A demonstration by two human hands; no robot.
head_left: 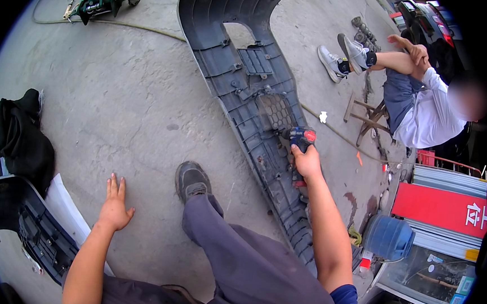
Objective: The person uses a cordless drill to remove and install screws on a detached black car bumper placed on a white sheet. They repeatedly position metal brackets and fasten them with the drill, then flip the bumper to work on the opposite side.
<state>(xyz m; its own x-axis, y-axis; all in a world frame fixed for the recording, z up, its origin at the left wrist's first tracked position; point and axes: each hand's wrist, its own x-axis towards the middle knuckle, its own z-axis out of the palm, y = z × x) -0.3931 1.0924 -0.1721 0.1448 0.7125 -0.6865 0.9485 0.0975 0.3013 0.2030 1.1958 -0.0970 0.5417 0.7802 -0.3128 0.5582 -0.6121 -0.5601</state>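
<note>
A long black plastic car trim panel [205, 53], ribbed on its inner side and with a honeycomb mesh section, lies across the concrete from the far middle to near my right. My right hand [309, 162] is wrapped round the grip of a cordless drill [302, 136], dark blue and black with red parts. The drill's front end is at the panel beside the mesh; whether its tip touches a fastener is hidden. Over the floor on the left, my left hand [116, 208] has its fingers stretched out and holds nothing. My shoe [193, 181] rests between that hand and the panel.
At left lie a black cloth bundle [21, 136] and another black plastic part [43, 234]. A green floor jack [104, 1] stands far left, near a hose [145, 27]. Right, a person [427, 108] sits on a wooden stool [370, 118]; nearer are a blue water jug [387, 236] and red board [437, 208].
</note>
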